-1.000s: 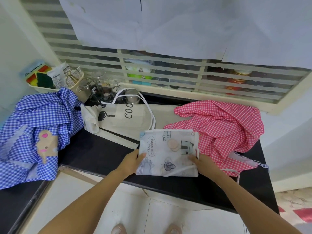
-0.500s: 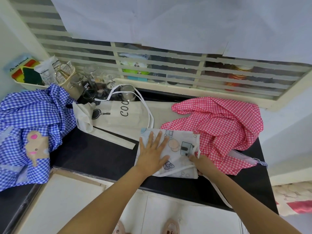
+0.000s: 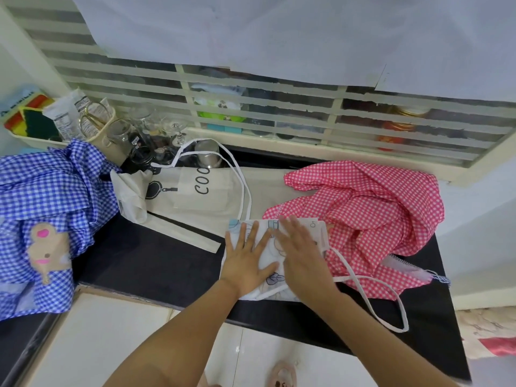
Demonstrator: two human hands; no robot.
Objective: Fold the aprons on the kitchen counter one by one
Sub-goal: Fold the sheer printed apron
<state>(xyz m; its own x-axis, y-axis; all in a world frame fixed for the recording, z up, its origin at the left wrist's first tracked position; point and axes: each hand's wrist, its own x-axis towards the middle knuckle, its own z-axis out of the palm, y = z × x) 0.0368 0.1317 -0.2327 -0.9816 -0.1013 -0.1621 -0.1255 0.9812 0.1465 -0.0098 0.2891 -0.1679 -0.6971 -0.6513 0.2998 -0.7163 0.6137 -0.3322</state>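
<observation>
- Folded white printed apron [image 3: 272, 277] lies at the front edge of the black counter [image 3: 156, 263], under both hands.
- Left hand [image 3: 247, 265] flat on its left half, fingers straight and spread; right hand [image 3: 303, 255] flat on its right half, fingers straight, pressing.
- White strap [image 3: 371, 300] trails right, looping past the counter edge.
- Red checked apron [image 3: 377, 213] crumpled, touching on the right; beige apron [image 3: 201, 191] behind; blue checked apron [image 3: 47, 208] heaped far left.

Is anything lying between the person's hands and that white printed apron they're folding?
Nothing visible does: the left hand and right hand both rest flat directly on the folded printed apron.
</observation>
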